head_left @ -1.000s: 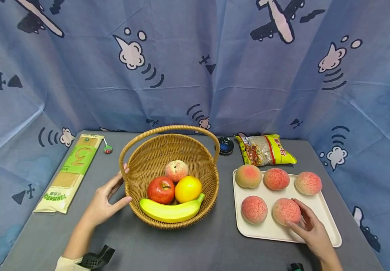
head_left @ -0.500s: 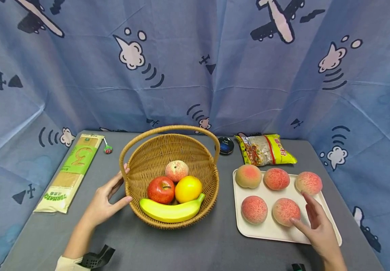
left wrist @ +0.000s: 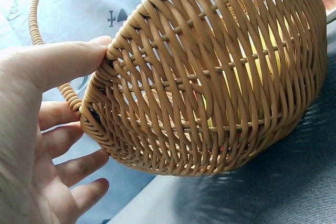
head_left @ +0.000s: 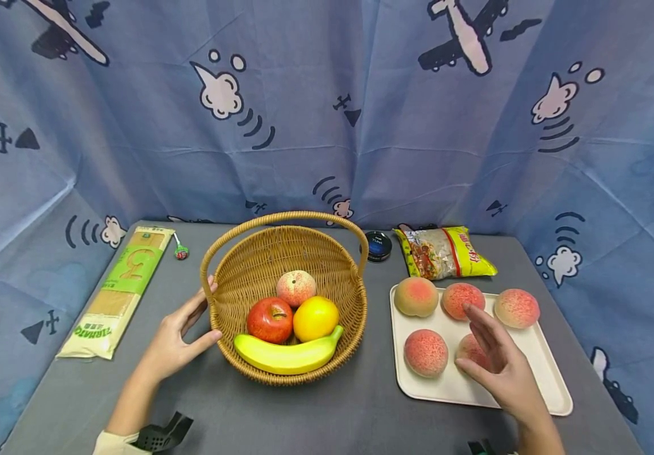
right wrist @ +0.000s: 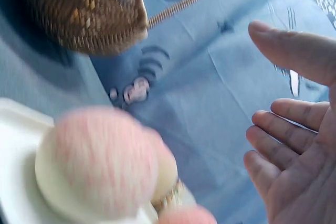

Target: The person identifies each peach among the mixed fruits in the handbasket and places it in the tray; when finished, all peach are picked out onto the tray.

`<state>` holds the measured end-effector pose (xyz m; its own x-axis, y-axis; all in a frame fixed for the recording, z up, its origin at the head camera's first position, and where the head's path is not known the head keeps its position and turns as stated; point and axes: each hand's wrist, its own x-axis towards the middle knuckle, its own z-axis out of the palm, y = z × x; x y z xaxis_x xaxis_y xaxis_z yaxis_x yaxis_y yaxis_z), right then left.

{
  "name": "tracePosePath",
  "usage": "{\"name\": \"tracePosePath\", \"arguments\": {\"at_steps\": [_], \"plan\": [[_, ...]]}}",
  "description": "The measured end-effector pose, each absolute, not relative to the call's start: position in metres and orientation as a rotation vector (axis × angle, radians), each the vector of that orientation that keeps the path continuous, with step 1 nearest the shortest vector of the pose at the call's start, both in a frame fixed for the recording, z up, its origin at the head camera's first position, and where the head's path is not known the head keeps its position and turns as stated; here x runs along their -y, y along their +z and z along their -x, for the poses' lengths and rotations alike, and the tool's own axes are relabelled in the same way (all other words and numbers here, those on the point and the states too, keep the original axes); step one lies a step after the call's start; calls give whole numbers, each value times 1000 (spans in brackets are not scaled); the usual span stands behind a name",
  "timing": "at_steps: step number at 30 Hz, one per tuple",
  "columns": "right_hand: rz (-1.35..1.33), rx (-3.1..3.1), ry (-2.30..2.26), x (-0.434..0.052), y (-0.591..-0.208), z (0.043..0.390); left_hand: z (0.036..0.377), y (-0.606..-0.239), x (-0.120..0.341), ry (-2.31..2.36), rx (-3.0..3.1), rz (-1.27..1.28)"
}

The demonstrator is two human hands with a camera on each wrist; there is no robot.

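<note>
Grey table [head_left: 332,411] bears basket [head_left: 258,253], tray [head_left: 537,354], packets [head_left: 446,251].

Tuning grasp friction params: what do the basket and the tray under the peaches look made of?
Basket: woven wicker or rattan, matte tan; the left wrist view shows strands wrapped over ribs, with gaps.
Tray: looks like smooth cream plastic, possibly melamine; uniform colour, rounded corners, slight sheen.
Peaches: even pink speckling hints they are artificial, though I cannot tell for sure.

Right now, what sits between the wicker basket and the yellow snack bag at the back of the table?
In the head view, a small round black tin lies between the basket and the snack bag.
</note>
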<state>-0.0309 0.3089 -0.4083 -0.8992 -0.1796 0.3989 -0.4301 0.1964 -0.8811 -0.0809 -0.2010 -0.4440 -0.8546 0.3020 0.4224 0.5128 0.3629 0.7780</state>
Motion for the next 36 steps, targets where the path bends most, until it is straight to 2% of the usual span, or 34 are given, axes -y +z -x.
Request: {"name": "tracePosePath", "arguments": {"at_steps": [5, 19, 27, 36], "plan": [[-780, 2271, 1811, -282, -394, 44, 81, -444, 201, -1487, 2422, 713], [-1095, 2473, 1748, -190, -353, 99, 82, -444, 202, -1523, 2424, 684], [-1189, 2524, 1782, -143, -340, 141, 80, -444, 201, -1523, 2437, 671], [-1163, 2746, 1678, -112, -352, 179, 81, -445, 201, -1523, 2420, 694]]}}
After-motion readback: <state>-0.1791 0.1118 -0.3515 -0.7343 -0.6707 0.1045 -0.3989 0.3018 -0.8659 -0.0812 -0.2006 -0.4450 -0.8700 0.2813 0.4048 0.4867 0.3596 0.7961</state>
